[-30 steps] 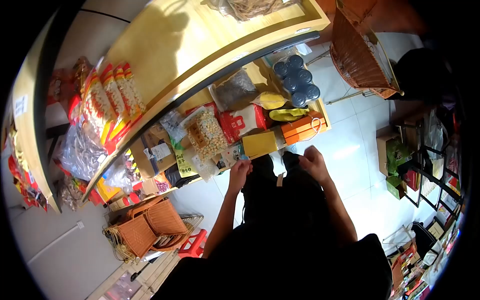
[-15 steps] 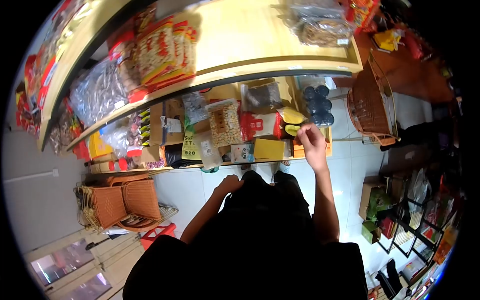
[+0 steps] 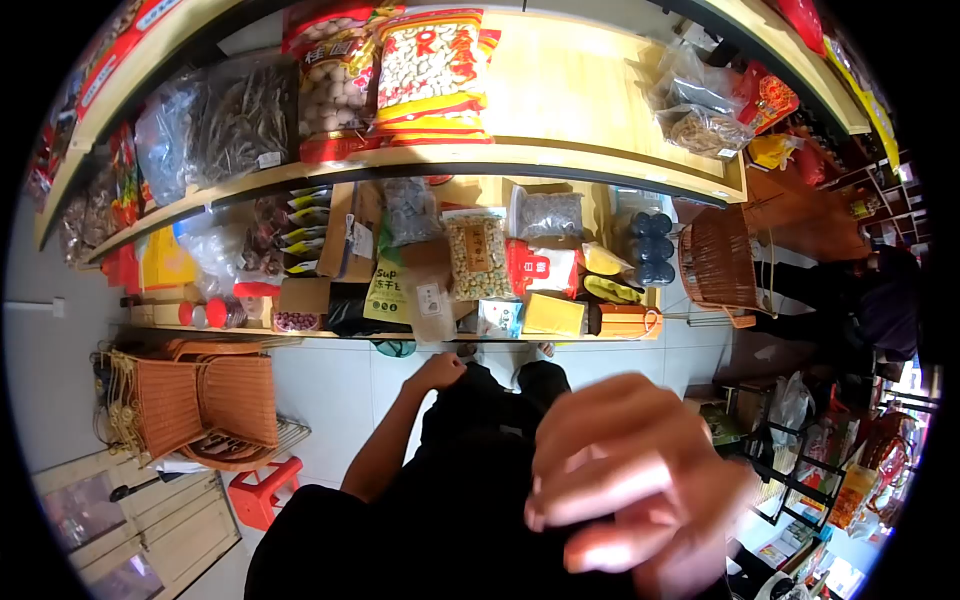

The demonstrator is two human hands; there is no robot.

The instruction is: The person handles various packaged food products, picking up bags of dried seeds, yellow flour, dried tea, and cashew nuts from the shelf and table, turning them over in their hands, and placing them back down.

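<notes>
My right hand (image 3: 630, 470) is large and slightly blurred, raised close to the camera at the lower right. Its fingers are loosely bent, the thumb stands apart, and nothing shows between them. Low beside my body, my left hand (image 3: 438, 372) is curled into a loose fist with nothing visible in it. On the lower shelf in front of me lie a bag of nuts or beans (image 3: 477, 255), a red and white bag (image 3: 542, 267), a yellow packet (image 3: 604, 260), a yellow-green packet (image 3: 612, 290), a yellow box (image 3: 554, 314) and an orange box (image 3: 626, 321).
Large snack bags (image 3: 432, 80) stand on the upper shelf (image 3: 570, 80). Wicker chairs (image 3: 205, 400) and a red stool (image 3: 262, 492) are at left. Another wicker chair (image 3: 722, 262) is at right, with a person in dark clothes (image 3: 865, 300) beyond it.
My right hand has moved from beside the yellow-green packet on the lower shelf back toward the camera. My left hand stays low in a fist. The view has shifted.
</notes>
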